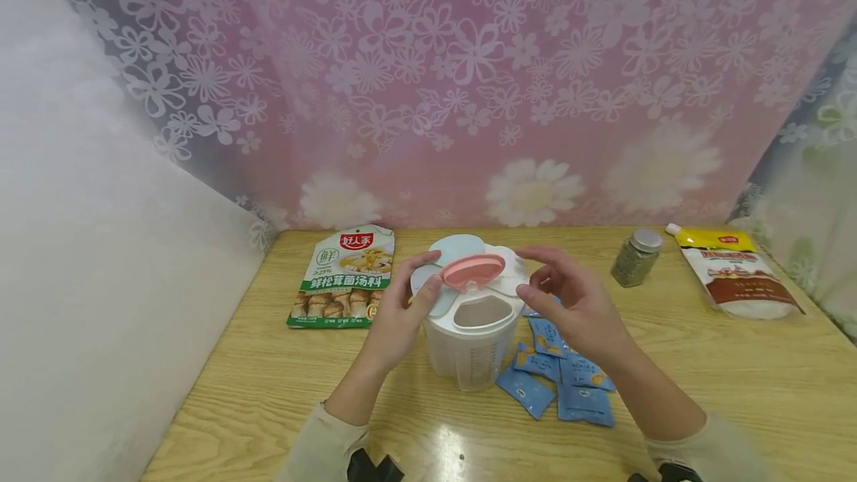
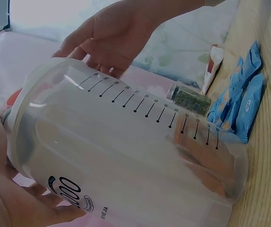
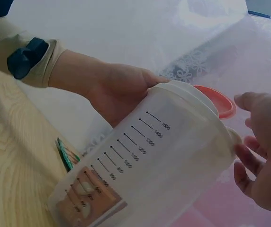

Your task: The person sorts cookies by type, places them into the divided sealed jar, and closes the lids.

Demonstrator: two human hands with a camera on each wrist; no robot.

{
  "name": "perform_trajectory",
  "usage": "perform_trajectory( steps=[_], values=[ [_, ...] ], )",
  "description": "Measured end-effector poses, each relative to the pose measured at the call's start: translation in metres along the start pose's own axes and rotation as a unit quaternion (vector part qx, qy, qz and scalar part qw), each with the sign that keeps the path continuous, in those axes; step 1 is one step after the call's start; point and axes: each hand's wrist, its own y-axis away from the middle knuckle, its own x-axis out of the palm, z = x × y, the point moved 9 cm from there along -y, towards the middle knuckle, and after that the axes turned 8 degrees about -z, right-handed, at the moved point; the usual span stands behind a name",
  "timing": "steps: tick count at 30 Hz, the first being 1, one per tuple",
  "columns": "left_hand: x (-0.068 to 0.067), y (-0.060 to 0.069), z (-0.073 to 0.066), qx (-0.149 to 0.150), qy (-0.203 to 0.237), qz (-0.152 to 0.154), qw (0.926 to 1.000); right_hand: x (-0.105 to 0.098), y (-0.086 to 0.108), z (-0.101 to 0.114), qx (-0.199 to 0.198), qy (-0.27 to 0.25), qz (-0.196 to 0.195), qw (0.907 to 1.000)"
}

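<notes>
A translucent plastic storage canister (image 1: 471, 355) with measuring marks stands upright on the table. Its round lid (image 1: 506, 271) has several petal-like flaps, and the pink flap (image 1: 474, 271) is raised above an uncovered opening (image 1: 482, 312). My left hand (image 1: 399, 311) grips the canister at the lid's left edge, thumb on top and fingers down the side. On the opposite side, my right hand (image 1: 579, 303) has loosely bent fingers at the lid's edge; its thumb is near the rim. Through the wall, a brown-orange packet (image 3: 90, 201) shows low down.
Several blue sachets (image 1: 525, 390) lie right of the canister, partly under my right arm. A green and white mushroom soup pouch (image 1: 343, 281) lies at the left. Farther right are a jar of dried green herbs (image 1: 636, 259) and a spouted pouch (image 1: 736, 274). A floral curtain (image 1: 435, 95) hangs behind.
</notes>
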Motion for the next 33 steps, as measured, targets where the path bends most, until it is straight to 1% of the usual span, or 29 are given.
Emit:
perform_trajectory(
  steps=[1, 3, 5, 7, 9, 11, 14, 16, 19, 22, 24, 27, 29, 33],
  values=[
    [0.0, 0.0, 0.0, 0.0, 0.001, 0.001, 1.0, 0.002, 0.001, 0.0, -0.011, 0.011, 0.007, 0.9999],
    [0.0, 0.001, -0.001, 0.002, 0.0, 0.002, 1.0, 0.008, 0.002, -0.001, -0.025, 0.016, 0.034, 0.999],
    [0.001, 0.002, -0.002, 0.003, -0.003, 0.0, 1.0, 0.012, 0.006, -0.002, -0.021, 0.004, 0.059, 0.998],
    [0.001, 0.003, -0.003, 0.005, -0.012, -0.007, 0.9999, 0.014, 0.007, -0.005, -0.003, -0.024, 0.07, 0.9973],
    [0.0, 0.003, -0.004, 0.009, -0.024, -0.02, 0.9995, 0.014, 0.007, -0.007, 0.013, -0.054, 0.068, 0.9961],
    [-0.002, 0.003, -0.006, 0.014, -0.034, -0.031, 0.9988, 0.013, 0.006, -0.011, 0.029, -0.075, 0.053, 0.9953],
    [-0.002, 0.004, -0.007, 0.014, -0.043, -0.037, 0.9983, 0.016, 0.006, -0.019, 0.055, -0.111, 0.04, 0.9915],
    [0.0, 0.004, -0.005, 0.002, -0.046, -0.027, 0.9985, 0.019, 0.007, -0.026, 0.082, -0.119, 0.037, 0.9888],
    [0.004, 0.006, -0.001, -0.018, -0.038, 0.001, 0.9991, 0.027, 0.009, -0.037, 0.126, -0.13, 0.049, 0.9823],
    [0.006, 0.007, 0.001, -0.027, -0.032, 0.025, 0.9988, 0.033, 0.01, -0.046, 0.141, -0.133, 0.063, 0.9789],
    [0.007, 0.006, 0.001, -0.028, -0.024, 0.036, 0.9987, 0.035, 0.01, -0.048, 0.135, -0.141, 0.067, 0.9784],
    [0.008, 0.006, 0.0, -0.033, -0.021, 0.05, 0.998, 0.034, 0.01, -0.047, 0.118, -0.141, 0.066, 0.9807],
    [0.009, 0.006, 0.001, -0.04, -0.018, 0.06, 0.9973, 0.031, 0.009, -0.044, 0.104, -0.119, 0.063, 0.9854],
    [0.009, 0.007, 0.003, -0.047, -0.016, 0.076, 0.9958, 0.026, 0.008, -0.041, 0.081, -0.056, 0.058, 0.9934]
  ],
)
